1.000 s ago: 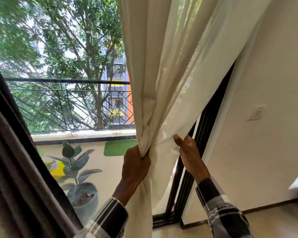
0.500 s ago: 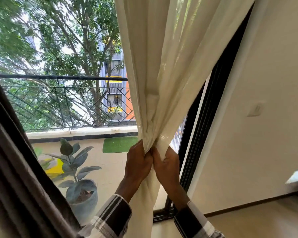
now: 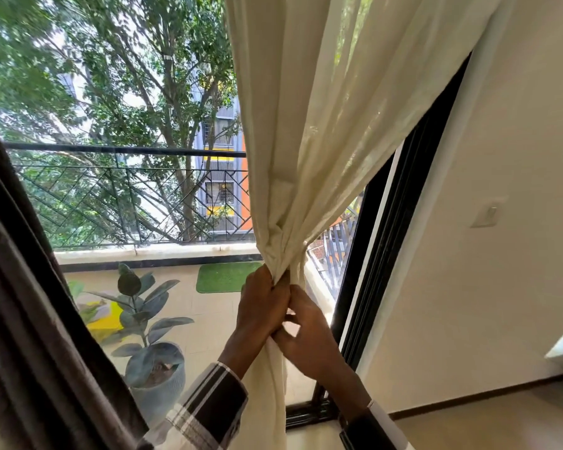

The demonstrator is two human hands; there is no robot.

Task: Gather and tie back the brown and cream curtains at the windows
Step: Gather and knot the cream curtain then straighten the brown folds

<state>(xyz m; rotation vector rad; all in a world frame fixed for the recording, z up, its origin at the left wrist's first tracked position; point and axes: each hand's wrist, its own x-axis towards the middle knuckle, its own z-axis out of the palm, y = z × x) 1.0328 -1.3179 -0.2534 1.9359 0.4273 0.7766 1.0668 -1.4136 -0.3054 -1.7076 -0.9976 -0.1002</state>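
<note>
The fingers point(image 3: 275, 298) of the left hand point(image 3: 262, 306) are curled tight round the gathered neck of a sheer cream fabric curtain point(image 3: 322, 131), and the right hand point(image 3: 303, 339), just below and touching it, pinches the same bunch. The curtain fans upward from the two hands and its tail hangs down between the plaid sleeves, in front of the black window frame point(image 3: 387, 241) at the right. A dark brown curtain point(image 3: 23, 319) hangs at the left edge; through the glass stand a potted rubber plant point(image 3: 143, 316), a green mat point(image 3: 225, 276) and a black balcony railing point(image 3: 124, 151).
</note>
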